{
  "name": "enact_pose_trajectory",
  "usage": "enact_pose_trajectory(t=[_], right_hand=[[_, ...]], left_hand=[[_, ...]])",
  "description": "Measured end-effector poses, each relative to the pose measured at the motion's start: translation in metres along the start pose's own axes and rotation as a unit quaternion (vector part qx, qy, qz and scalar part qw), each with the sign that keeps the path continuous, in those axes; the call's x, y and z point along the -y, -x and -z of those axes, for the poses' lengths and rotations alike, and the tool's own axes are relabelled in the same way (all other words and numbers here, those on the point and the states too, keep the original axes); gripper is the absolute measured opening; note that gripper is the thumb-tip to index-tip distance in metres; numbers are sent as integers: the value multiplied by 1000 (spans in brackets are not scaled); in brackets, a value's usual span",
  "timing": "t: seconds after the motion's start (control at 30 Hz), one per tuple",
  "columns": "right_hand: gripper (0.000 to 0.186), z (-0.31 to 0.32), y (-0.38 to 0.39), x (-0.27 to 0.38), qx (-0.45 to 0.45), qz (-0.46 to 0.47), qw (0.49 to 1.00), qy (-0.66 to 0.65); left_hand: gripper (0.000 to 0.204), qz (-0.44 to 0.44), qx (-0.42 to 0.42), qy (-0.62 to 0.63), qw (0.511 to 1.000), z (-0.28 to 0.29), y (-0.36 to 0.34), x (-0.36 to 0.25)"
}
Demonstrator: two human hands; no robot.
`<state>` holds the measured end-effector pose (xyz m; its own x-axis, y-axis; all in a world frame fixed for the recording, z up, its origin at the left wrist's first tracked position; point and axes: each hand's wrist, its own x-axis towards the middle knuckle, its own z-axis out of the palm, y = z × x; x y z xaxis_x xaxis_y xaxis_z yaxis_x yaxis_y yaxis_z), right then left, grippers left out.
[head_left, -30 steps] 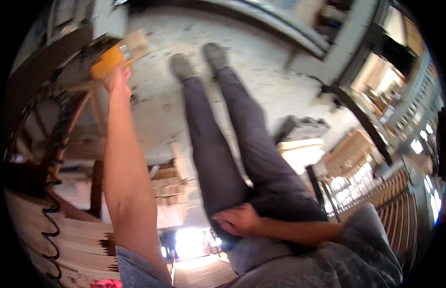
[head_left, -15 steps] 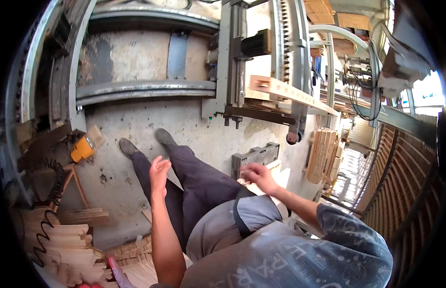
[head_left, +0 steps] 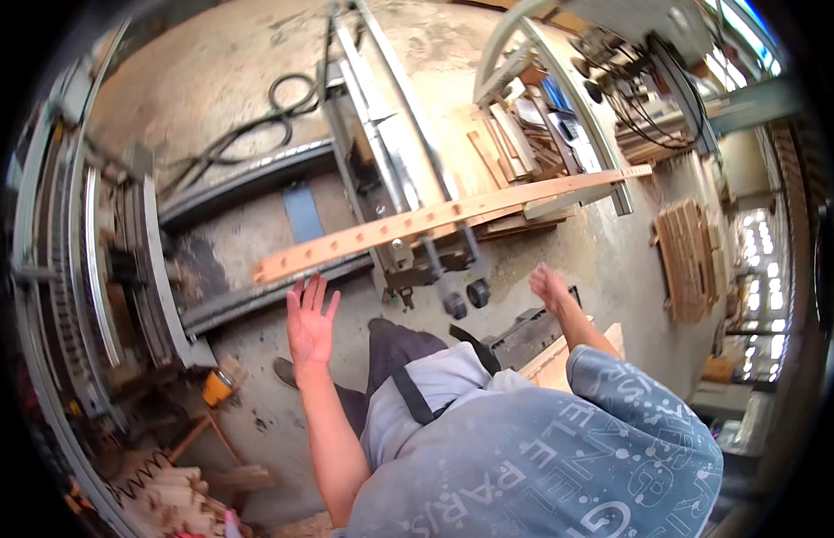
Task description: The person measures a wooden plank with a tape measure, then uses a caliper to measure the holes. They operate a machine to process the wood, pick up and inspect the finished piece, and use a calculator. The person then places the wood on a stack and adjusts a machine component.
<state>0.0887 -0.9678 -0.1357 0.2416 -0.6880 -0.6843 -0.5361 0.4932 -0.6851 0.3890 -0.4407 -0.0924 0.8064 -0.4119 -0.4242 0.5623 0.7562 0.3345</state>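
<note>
Rails [head_left: 92,269], metal, at the far left, running away from the person. Slats [head_left: 170,502], pale wood, piled lower left, a black coiled cord [head_left: 141,475] beside them. Yellow tool [head_left: 218,387], on the floor [head_left: 264,448], near a wood scrap. Hose [head_left: 291,100], black, looped beyond the metal frame [head_left: 256,300]. Blue plate [head_left: 302,213], inside that frame.

Left hand [head_left: 309,336]: palm up, fingers spread, holding nothing; fingertips at the near edge of the beam's left end, contact impossible to tell.

Beam [head_left: 417,220], long, wooden, a row of holes along it; lies across the machine, slanting from above the left hand to the far right, and crosses over the frame. Wheels [head_left: 477,292], black, below the beam, between the two hands. Offcuts [head_left: 511,143], stacked beyond the beam. Dark box [head_left: 525,334], on the floor, near the right hand.

Right hand [head_left: 550,287]: slightly blurred, fingers loosely extended, empty, apart from the beam.

Bundle [head_left: 688,260], wood strips, farther right.
</note>
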Motion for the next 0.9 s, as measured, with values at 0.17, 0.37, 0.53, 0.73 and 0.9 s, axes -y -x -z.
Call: enact_pose_trajectory(t=[0.17, 0.37, 0.53, 0.73, 0.9], right_hand=[[78, 23, -55, 120, 7, 68, 966, -249], [94, 59, -112, 206, -33, 63, 934, -349], [84, 91, -149, 232, 7, 14, 884, -466], [49, 81, -126, 207, 115, 20, 912, -393], [56, 17, 36, 185, 163, -65, 826, -536]], left_hand=[[54, 21, -91, 32, 995, -56, -39, 35], [51, -15, -163, -39, 986, -73, -12, 41], [46, -74, -200, -76, 974, -86, 100, 65], [46, -226, -199, -16, 953, -80, 229, 57], [50, -390, -168, 23, 905, -85, 351, 0]])
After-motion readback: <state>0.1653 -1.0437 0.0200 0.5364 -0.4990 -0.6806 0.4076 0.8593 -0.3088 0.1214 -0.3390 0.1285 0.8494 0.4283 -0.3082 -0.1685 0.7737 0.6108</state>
